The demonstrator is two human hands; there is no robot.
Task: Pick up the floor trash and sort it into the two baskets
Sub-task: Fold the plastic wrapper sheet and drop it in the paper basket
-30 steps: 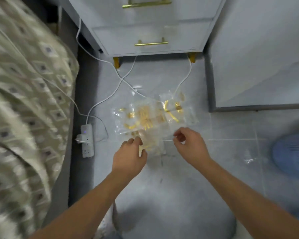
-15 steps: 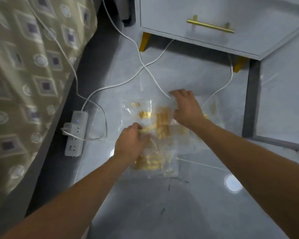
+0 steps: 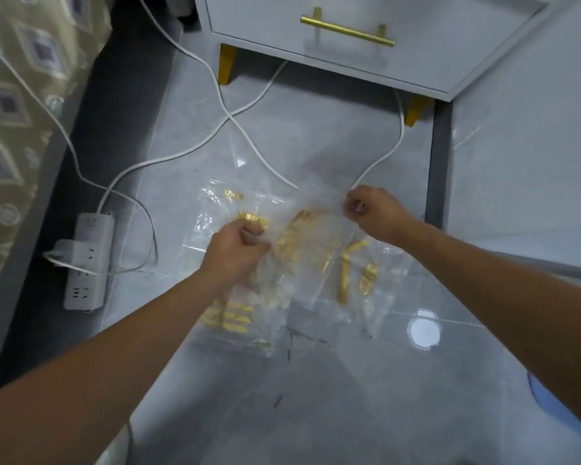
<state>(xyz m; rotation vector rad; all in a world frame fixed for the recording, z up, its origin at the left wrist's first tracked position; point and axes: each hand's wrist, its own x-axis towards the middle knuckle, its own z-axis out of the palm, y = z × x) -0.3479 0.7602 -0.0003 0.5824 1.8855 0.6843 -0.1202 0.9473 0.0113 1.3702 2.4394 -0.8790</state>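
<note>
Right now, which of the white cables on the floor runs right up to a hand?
The cable on the right: it drops from under the cabinet and ends at the right hand. The others cross over toward the power strip.

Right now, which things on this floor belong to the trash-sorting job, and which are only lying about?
Belong to the job:
- clear plastic bags with gold print, on the floor
- left hand, gripping the bags
- right hand, pinching a bag edge

Only lying about:
- white power strip
- white cables
- white nightstand
- patterned bedcover

No basket is clearly in view.
</note>
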